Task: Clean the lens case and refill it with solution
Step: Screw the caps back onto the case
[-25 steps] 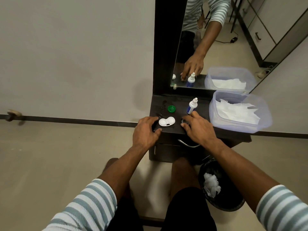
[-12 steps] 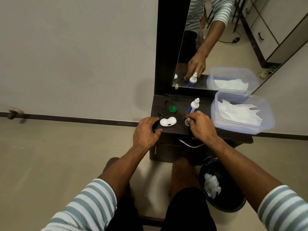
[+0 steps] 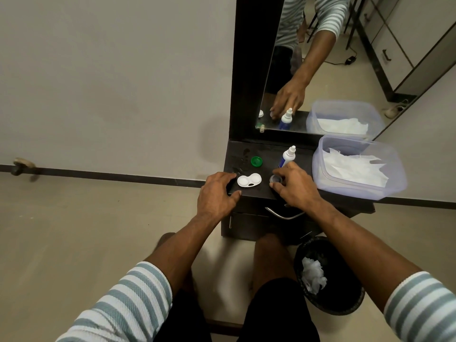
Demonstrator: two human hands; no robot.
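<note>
One lens case [image 3: 249,180], one green cap [image 3: 256,161], one bottle [image 3: 287,157]; right fingers [image 3: 277,172] seemingly pinch a cap [image 3: 275,179].

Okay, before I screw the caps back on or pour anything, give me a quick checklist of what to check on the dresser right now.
1. Lens case flat on the dresser top, both wells uncapped: ok.
2. Wells dry and clean: cannot tell; a dark spot shows at its front edge.
3. Green cap lying loose behind the case: ok.
4. Right hand grip on the pale cap: ok.
5. Solution bottle upright: ok.
6. Left hand steadying the dresser edge: ok.
</note>
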